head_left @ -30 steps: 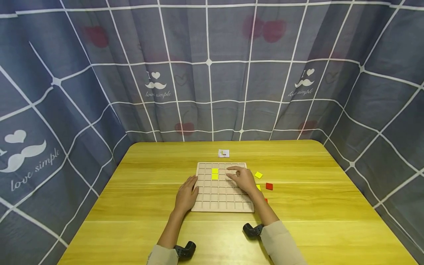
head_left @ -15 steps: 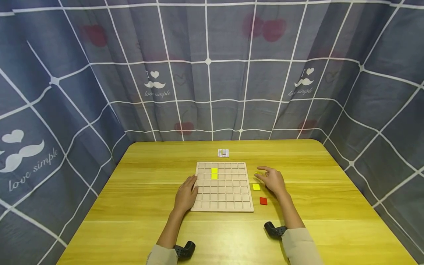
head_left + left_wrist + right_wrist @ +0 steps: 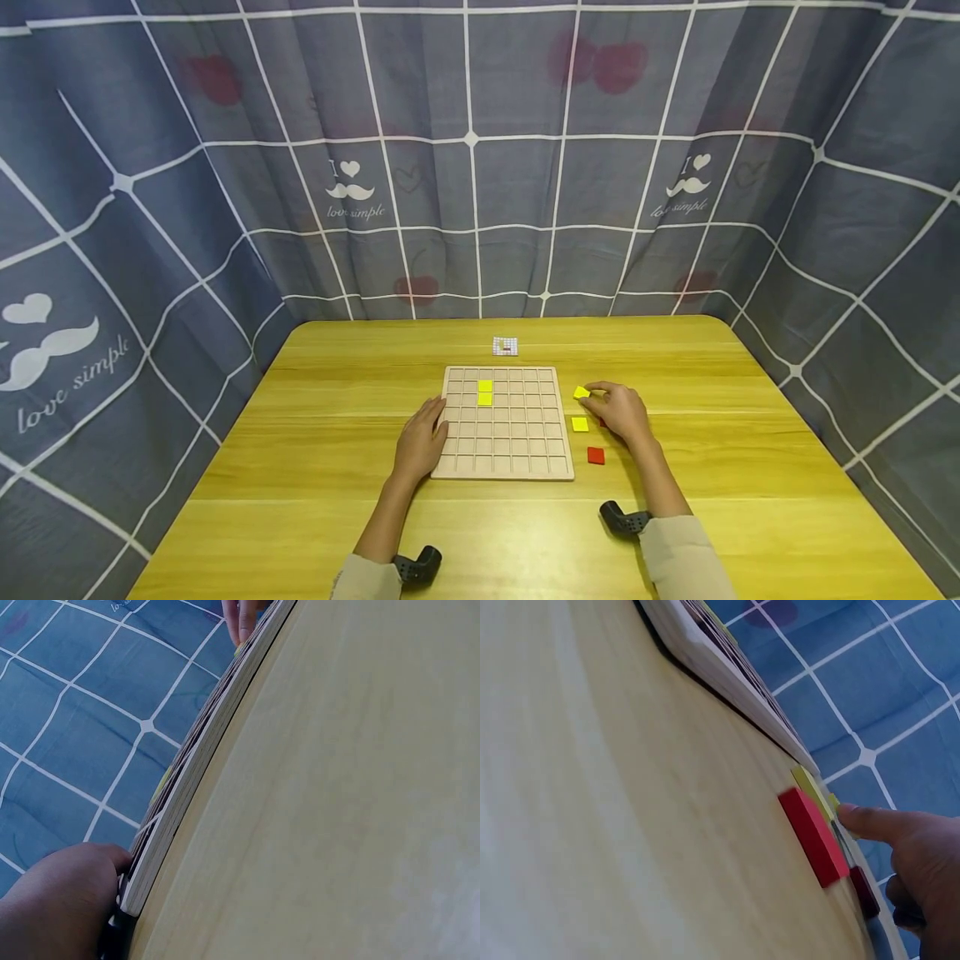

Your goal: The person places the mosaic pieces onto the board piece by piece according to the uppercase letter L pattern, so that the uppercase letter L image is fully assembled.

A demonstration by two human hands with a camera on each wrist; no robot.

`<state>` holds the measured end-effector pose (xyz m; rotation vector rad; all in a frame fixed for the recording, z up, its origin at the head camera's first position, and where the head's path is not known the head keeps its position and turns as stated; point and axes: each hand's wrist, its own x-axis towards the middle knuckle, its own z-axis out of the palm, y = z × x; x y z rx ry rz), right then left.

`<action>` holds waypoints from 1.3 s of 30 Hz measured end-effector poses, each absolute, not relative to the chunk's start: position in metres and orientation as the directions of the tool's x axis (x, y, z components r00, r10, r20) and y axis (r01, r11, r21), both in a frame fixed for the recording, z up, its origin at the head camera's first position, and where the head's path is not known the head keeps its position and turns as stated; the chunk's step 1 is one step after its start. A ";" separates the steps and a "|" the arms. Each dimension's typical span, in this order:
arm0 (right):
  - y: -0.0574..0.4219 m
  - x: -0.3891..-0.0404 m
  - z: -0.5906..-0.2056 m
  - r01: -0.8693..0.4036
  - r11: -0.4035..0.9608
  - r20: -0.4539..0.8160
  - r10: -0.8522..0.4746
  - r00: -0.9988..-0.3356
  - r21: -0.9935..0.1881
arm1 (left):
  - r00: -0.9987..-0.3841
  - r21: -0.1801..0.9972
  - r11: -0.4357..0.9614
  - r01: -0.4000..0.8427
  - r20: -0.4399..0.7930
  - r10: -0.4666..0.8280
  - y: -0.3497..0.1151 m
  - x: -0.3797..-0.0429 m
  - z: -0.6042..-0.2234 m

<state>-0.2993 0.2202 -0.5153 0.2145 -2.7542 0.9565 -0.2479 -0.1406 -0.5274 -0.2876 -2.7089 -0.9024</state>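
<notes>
A pale wooden grid board [image 3: 517, 467] lies in the middle of the table, with two yellow square tiles [image 3: 485, 392] set one behind the other in its cells. My left hand [image 3: 420, 442] rests along the board's left edge, fingers extended. Right of the board, my right hand [image 3: 618, 410] pinches a yellow tile [image 3: 581, 392] between thumb and index finger. Nearer to me lie another yellow tile [image 3: 580, 425] and a red tile [image 3: 596, 456], which looks large in the right wrist view. A second red tile [image 3: 603, 422] is mostly hidden under the right hand.
Behind the board lies a small card [image 3: 506, 346] printed with a grid pattern. A dark checked curtain [image 3: 510, 192] surrounds the back and sides of the wooden table [image 3: 315, 467]. Black wrist devices [image 3: 420, 567] sit at both sleeves.
My right hand has moved from over the board to the right and now grips the far yellow tile. The left hand stays at the board's edge.
</notes>
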 end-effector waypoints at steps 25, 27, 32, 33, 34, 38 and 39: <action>0.090 -0.300 -0.511 -0.483 0.642 0.358 -0.327 -0.875 -0.595 | -0.942 0.560 0.783 0.272 0.320 0.098 -0.141 -0.249 -0.530; 0.085 -0.300 -0.514 -0.477 0.651 0.334 -0.342 -0.879 -0.590 | -0.943 0.559 0.784 0.270 0.318 0.098 -0.141 -0.249 -0.530; 0.080 -0.299 -0.521 -0.475 0.668 0.308 -0.361 -0.880 -0.573 | -0.945 0.559 0.786 0.266 0.311 0.100 -0.141 -0.249 -0.530; 0.079 -0.299 -0.522 -0.477 0.667 0.309 -0.363 -0.879 -0.572 | -0.945 0.558 0.786 0.267 0.312 0.099 -0.140 -0.249 -0.529; 0.079 -0.299 -0.523 -0.480 0.666 0.312 -0.364 -0.877 -0.571 | -0.945 0.559 0.785 0.267 0.313 0.098 -0.140 -0.249 -0.529; 0.079 -0.299 -0.525 -0.495 0.656 0.322 -0.376 -0.869 -0.570 | -0.943 0.556 0.786 0.269 0.319 0.098 -0.140 -0.249 -0.528; 0.079 -0.299 -0.525 -0.497 0.654 0.321 -0.380 -0.868 -0.571 | -0.943 0.555 0.787 0.269 0.318 0.097 -0.140 -0.248 -0.529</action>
